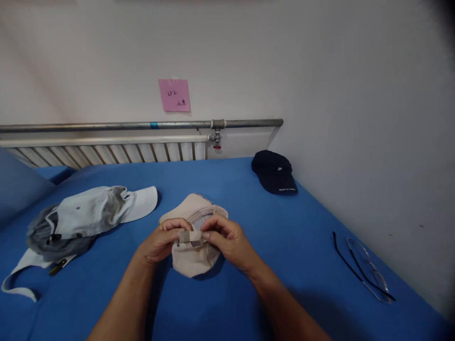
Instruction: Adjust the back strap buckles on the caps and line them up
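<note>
A beige cap (195, 263) lies on the blue surface in front of me, its brim pointing away to the upper left. Its back strap (195, 235) is stretched between my hands, with a buckle (184, 237) at the left end. My left hand (165, 239) pinches the buckle end between thumb and fingers. The other end of the strap is pinched by my right hand (227, 239), thumb over the fabric. The inside of the cap shows partly behind the strap.
Stacked white and grey caps (87, 210) lie at the left. A dark cap (273, 173) sits near the right wall. Eyeglasses (368, 270) rest at the right edge of the blue surface (213, 312). Behind it are a radiator (117, 152), a pipe (124, 127) and a pink note (174, 95).
</note>
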`<action>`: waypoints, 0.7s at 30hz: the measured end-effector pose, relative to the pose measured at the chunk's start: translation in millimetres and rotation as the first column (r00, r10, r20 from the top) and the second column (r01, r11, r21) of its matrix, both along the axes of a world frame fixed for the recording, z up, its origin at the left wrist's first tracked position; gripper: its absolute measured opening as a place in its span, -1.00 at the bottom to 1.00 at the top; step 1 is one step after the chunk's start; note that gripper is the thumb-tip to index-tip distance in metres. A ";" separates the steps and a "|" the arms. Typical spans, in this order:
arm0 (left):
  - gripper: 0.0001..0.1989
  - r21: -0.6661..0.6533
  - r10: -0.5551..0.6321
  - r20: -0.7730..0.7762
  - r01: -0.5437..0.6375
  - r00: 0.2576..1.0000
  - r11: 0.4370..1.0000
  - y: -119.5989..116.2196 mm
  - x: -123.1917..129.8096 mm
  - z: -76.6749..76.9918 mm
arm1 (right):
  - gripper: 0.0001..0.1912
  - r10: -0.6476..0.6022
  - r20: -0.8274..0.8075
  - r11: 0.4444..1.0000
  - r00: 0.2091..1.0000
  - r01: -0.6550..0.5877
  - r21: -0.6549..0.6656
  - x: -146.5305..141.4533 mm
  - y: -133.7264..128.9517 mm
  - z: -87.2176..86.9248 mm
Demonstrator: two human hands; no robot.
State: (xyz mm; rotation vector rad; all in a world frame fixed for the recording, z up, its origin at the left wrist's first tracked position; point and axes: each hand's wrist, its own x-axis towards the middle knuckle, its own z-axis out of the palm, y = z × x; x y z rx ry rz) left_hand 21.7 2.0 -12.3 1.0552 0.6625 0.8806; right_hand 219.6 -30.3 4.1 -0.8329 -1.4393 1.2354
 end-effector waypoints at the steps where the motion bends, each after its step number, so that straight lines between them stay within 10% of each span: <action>1: -0.76 -0.009 -0.005 -0.003 0.005 1.000 1.000 -0.9 1.4 0.7 | -0.92 0.016 -0.003 1.000 1.000 -0.016 -0.011 -1.1 0.0 -0.6; 21: -0.73 -0.037 0.024 -0.041 -0.026 0.999 0.999 -5.0 8.9 7.1 | -0.90 -0.009 0.012 1.000 1.000 0.009 0.024 1.7 -1.7 1.0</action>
